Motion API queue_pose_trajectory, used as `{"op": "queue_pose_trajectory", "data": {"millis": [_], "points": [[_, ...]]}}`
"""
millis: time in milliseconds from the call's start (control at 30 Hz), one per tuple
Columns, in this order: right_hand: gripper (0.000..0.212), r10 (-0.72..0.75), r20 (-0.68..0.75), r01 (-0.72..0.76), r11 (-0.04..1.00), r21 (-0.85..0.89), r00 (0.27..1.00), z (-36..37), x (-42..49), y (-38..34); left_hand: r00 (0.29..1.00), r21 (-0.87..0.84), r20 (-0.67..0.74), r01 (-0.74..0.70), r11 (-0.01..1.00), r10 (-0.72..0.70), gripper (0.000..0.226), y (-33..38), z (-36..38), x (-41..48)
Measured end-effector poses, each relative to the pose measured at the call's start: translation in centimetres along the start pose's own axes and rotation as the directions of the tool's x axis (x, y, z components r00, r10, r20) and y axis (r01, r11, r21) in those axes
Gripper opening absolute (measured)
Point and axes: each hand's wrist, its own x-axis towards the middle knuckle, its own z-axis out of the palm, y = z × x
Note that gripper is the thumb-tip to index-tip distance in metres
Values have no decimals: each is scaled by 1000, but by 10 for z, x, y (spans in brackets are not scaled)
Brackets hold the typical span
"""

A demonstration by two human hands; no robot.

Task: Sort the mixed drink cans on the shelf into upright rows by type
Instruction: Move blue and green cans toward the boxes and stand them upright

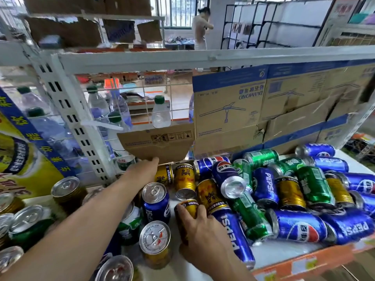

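Note:
A heap of lying cans covers the white shelf (284, 252): blue Pepsi cans (300, 226), green cans (313, 183) and gold Red Bull cans (290, 192). My right hand (203, 230) grips a lying gold can (189, 205) at the heap's left edge. My left hand (146, 169) reaches far back, its fingers on another gold can (164, 174) near the cardboard. At the left stand upright cans: a blue Pepsi (156, 201), a gold one (155, 243), a green one (129, 224).
Cardboard boxes (253, 110) line the back of the shelf. Water bottles (99, 106) stand behind a white perforated upright (81, 130). More upright cans (28, 222) crowd the left. An orange price strip (304, 262) marks the front edge. A person (200, 29) stands far behind.

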Motion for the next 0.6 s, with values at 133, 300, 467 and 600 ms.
{"op": "queue_pose_trajectory", "data": {"millis": [133, 300, 467, 600], "points": [[80, -50, 11, 50, 999, -15, 999, -1, 0, 6, 1000, -3, 2, 9, 1000, -9, 46, 1, -7, -2], [78, -71, 23, 69, 995, 72, 997, -5, 5, 7, 998, -156, -64, 10, 988, -20, 68, -10, -18, -16], [54, -43, -165, 78, 974, 212, 985, -20, 9, 8, 980, -381, -197, -70, 922, -7, 64, -11, -34, -32], [41, -16, -249, 95, 946, 311, 968, -39, 16, 11, 964, -445, -258, -54, 894, -71, 64, -13, -40, -40]]}}
